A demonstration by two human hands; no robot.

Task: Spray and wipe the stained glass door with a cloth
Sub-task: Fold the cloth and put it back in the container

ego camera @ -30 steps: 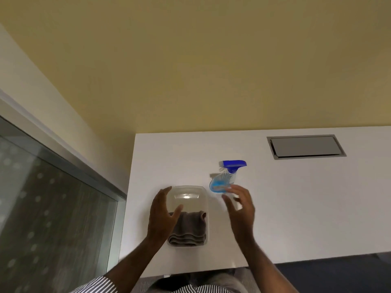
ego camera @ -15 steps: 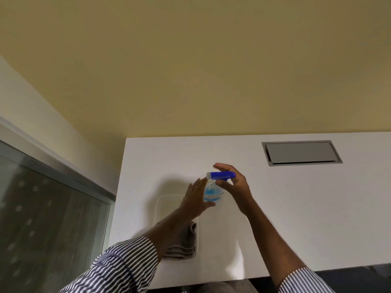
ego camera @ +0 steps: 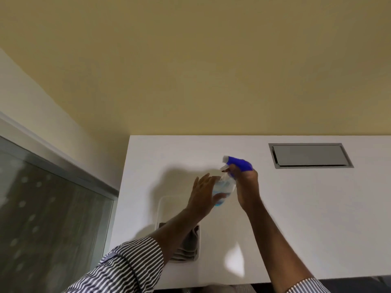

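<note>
Above the white table point(ego camera: 296, 208), the right hand point(ego camera: 246, 187) grips the neck of the clear spray bottle with blue liquid and a blue top point(ego camera: 225, 185), the left hand point(ego camera: 203, 193) touches it with straight fingers, and it might slip and spill, far from the spotty glass door point(ego camera: 48, 218).

Plain mustard-yellow painted wall point(ego camera: 190, 66) fills the upper half, evenly lit. White matte rectangular table point(ego camera: 306, 218) butts against it along its far edge. Grey metal rectangular cable hatch point(ego camera: 310, 155) is recessed flush near the table's far right corner. Off-white side wall point(ego camera: 36, 115) runs diagonally at left, ending in a pale trim. Dark carpeted floor point(ego camera: 359, 283) shows as a strip past the table's near right edge. Bright light patch on the tabletop near the near edge.
</note>
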